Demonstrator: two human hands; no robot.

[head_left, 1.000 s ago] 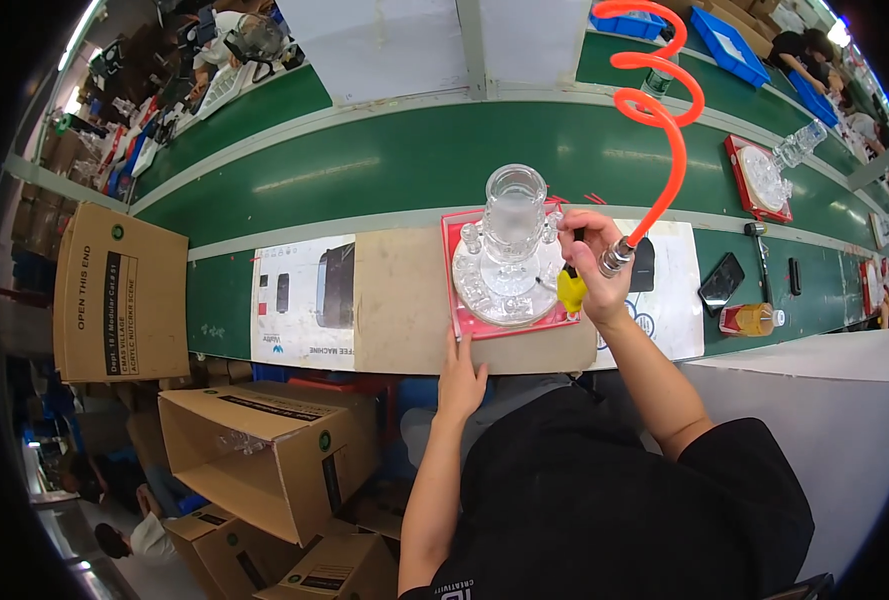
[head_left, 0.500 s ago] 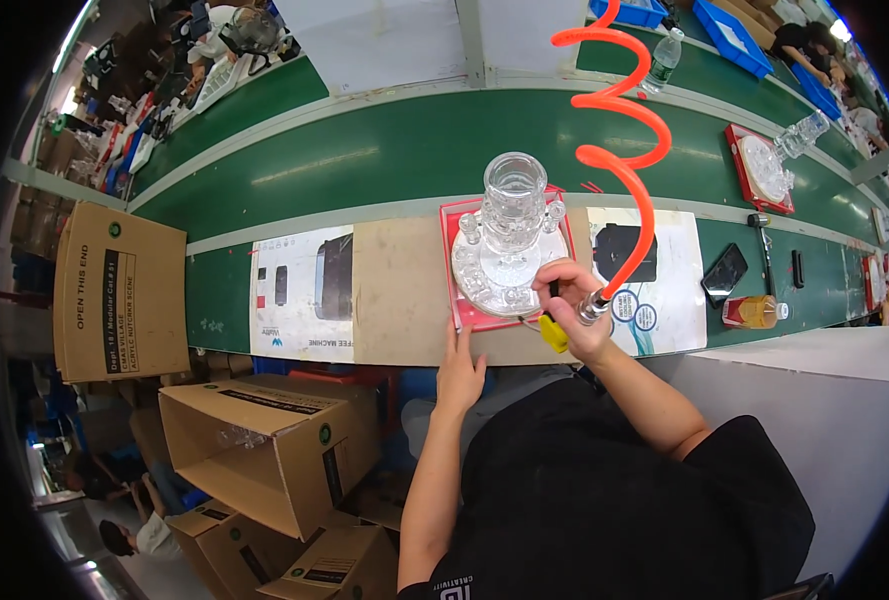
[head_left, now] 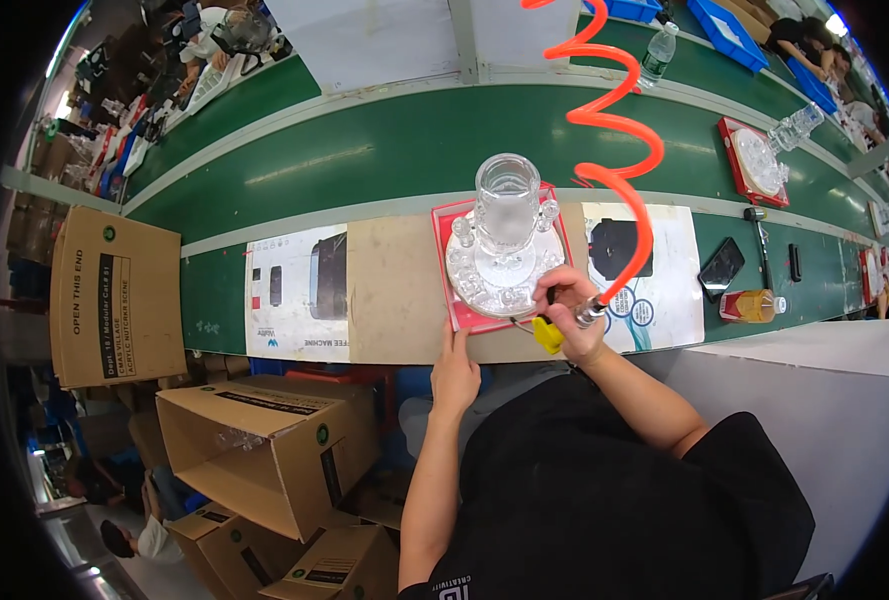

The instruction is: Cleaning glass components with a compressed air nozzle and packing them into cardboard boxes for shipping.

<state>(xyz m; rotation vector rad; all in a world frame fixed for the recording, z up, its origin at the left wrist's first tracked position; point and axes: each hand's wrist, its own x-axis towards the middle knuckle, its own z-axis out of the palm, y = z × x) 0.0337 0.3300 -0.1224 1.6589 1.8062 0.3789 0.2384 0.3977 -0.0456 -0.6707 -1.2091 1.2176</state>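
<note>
A clear acrylic piece with a tall open cylinder [head_left: 509,210] stands upright on a round white base [head_left: 460,282], ringed by small clear figures. Under it lies a square red tray [head_left: 444,235]. My right hand [head_left: 579,330] is closed around an air blow gun [head_left: 548,335] with a yellow part, held at the tray's near right corner. An orange coiled hose [head_left: 646,230] runs up from the gun. Stretched fingers of my left hand [head_left: 455,378] touch the tray's near left corner and hold nothing.
Printed cardboard [head_left: 389,290] covers the bench front. To the right are a phone [head_left: 721,266], a hammer-like tool [head_left: 761,245] and an amber drink bottle [head_left: 751,307]. Another red tray [head_left: 729,150] holds a similar clear piece. Cardboard boxes [head_left: 119,300] stand left; an open carton [head_left: 264,440] sits below.
The orange hose has swung slightly left. The whole view has shifted a little; both hands stay at nearly the same places by the tray.
</note>
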